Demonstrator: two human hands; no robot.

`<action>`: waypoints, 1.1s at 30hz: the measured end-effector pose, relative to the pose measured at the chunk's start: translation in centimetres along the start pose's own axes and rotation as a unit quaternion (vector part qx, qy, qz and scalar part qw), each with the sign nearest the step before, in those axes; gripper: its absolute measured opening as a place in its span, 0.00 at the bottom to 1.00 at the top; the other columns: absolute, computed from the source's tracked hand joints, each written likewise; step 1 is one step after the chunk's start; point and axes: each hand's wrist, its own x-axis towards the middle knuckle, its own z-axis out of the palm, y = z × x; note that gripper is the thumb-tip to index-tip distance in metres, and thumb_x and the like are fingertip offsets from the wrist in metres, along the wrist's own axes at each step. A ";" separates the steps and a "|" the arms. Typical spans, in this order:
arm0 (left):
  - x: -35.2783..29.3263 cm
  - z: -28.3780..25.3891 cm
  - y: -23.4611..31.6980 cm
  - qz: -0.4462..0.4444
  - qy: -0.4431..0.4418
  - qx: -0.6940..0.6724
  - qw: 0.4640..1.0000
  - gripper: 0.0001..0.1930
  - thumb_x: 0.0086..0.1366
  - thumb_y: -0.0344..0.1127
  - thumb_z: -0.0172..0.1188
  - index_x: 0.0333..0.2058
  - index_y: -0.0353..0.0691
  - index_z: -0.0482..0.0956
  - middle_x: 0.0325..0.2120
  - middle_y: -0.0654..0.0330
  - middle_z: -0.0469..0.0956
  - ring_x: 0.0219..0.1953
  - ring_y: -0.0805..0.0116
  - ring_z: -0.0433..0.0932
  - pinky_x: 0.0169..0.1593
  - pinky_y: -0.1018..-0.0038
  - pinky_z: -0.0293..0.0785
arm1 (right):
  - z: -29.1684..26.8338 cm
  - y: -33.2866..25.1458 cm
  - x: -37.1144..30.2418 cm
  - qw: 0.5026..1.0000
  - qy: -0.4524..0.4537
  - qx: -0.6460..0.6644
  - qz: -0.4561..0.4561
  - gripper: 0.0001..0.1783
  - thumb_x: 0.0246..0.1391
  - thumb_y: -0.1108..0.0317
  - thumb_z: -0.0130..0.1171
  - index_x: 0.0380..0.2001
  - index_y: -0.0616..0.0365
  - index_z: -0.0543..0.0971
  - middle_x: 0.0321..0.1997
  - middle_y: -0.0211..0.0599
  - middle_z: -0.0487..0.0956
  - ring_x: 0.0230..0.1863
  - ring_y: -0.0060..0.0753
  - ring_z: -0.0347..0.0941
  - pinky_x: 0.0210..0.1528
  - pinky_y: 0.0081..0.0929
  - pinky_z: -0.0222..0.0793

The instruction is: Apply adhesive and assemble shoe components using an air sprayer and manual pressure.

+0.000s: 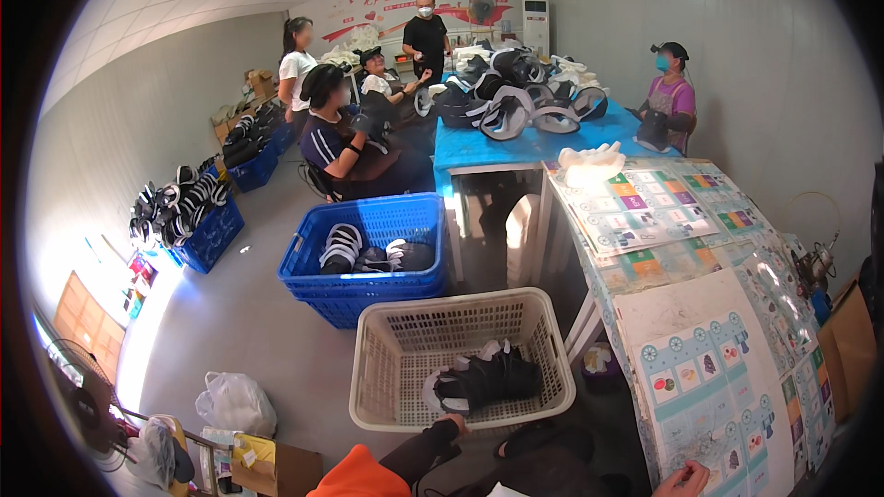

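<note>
A cream plastic basket [373, 350] with slotted walls stands on the floor right in front of me. Inside it lies a bundle of black padded pieces [493, 382] with whitish edging. My left hand [456, 423], at the end of a black sleeve, is closed at the basket's near rim. My right hand [683, 479] rests over the patterned table at the lower right, its fingers loosely bent and apart, with nothing visible in them. Dark threads or scraps [704, 449] lie on the tabletop beside it. The lower frame edge cuts off part of this hand.
Stacked blue crates [359, 290] with black-and-white pieces stand beyond the basket. A blue-covered table [460, 152] bears a heap of similar pieces. Several people sit or stand around it. White gloves [591, 158] lie on the patterned table [635, 267]. A white plastic bag [236, 402] and cardboard box [293, 469] are at left.
</note>
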 end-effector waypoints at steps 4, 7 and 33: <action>-0.2 0.4 0.2 0.001 0.048 0.021 0.999 0.36 0.69 0.68 0.58 0.41 0.30 0.84 0.31 0.49 0.84 0.36 0.52 0.84 0.42 0.52 0.79 | 0.2 0.4 -0.1 1.000 0.009 -0.001 -0.004 0.10 0.71 0.66 0.54 0.43 0.63 0.80 0.39 0.51 0.75 0.42 0.57 0.71 0.49 0.49 0.69; -0.3 -0.3 0.5 -0.003 -0.010 0.030 0.999 0.35 0.70 0.67 0.57 0.37 0.32 0.83 0.26 0.50 0.81 0.29 0.54 0.80 0.37 0.51 0.76 | 0.3 0.3 -0.1 1.000 0.009 -0.006 -0.005 0.10 0.72 0.66 0.54 0.43 0.63 0.80 0.40 0.51 0.75 0.42 0.57 0.71 0.49 0.49 0.70; -1.6 -1.2 1.0 -0.037 -0.015 -0.020 0.999 0.35 0.63 0.67 0.65 0.47 0.36 0.87 0.47 0.48 0.86 0.53 0.50 0.84 0.56 0.54 0.78 | 0.9 1.3 -0.6 1.000 0.011 -0.011 -0.015 0.12 0.75 0.64 0.49 0.43 0.60 0.78 0.40 0.47 0.72 0.42 0.52 0.68 0.47 0.46 0.67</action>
